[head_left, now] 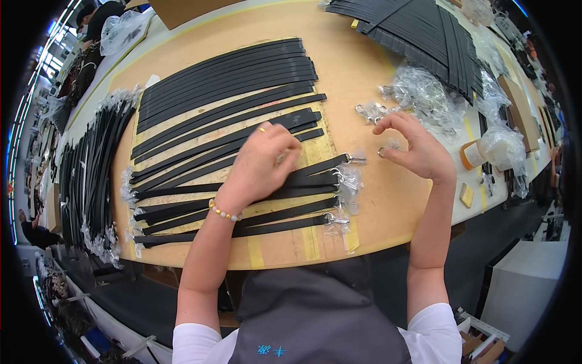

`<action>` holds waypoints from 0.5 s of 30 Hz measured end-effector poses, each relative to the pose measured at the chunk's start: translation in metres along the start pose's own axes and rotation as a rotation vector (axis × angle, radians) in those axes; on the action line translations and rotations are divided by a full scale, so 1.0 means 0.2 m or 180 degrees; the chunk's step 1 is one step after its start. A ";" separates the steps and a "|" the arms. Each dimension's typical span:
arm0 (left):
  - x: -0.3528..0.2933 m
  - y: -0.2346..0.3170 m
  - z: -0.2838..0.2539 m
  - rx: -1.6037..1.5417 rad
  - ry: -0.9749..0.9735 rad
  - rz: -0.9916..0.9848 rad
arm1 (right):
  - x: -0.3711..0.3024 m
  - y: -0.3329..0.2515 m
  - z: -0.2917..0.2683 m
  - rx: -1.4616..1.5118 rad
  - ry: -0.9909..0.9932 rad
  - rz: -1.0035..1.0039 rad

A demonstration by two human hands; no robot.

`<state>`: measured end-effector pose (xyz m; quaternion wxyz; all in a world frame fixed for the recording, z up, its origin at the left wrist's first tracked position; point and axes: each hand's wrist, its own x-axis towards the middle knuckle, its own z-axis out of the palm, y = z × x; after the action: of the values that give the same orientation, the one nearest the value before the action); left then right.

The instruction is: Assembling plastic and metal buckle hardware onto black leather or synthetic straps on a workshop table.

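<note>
Curled fingers close up my left hand (264, 159) above the rows of black straps (227, 79); whatever sits in the fingers is hidden. Below that hand lie several straps with metal clasps (330, 219) at their right ends, wrapped in clear plastic. To the right, my right hand (418, 144) is bent, thumb and index finger apart in a C shape. Close to its thumb tip is a small metal ring (383, 150) with a bit of clear plastic. Just beyond the index finger are more metal clasps (371, 110), beside a heap of plastic-wrapped hardware (424, 91).
Finished-looking straps with wrapped ends (91, 176) hang over the table's left edge. A large stack of black straps (418, 36) lies at the far right. An orange-labelled jar (471, 155) and a yellow block (466, 195) stand right of my right hand. A cardboard box (182, 9) is at the back.
</note>
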<state>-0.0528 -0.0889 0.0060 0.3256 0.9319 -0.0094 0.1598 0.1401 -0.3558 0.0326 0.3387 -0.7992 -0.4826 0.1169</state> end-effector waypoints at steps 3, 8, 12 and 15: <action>0.02 -0.12 0.04 0.0280 0.0292 -0.0120 | 0.00 0.05 0.02 -0.0710 -0.0090 0.0396; 0.03 -0.10 0.09 0.0057 -0.0086 -0.0436 | 0.05 0.03 0.11 -0.0419 -0.0486 0.1091; 0.02 -0.10 0.08 0.0053 -0.0190 -0.0359 | 0.09 0.00 0.16 0.0054 -0.0211 0.1068; 0.01 -0.07 0.03 -0.0365 -0.0300 -0.0409 | 0.11 -0.01 0.23 0.1134 0.0011 0.0432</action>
<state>-0.0473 -0.0820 -0.0054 0.3871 0.9169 0.0259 0.0937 0.1275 -0.3171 0.0028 0.4670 -0.7575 -0.3986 0.2217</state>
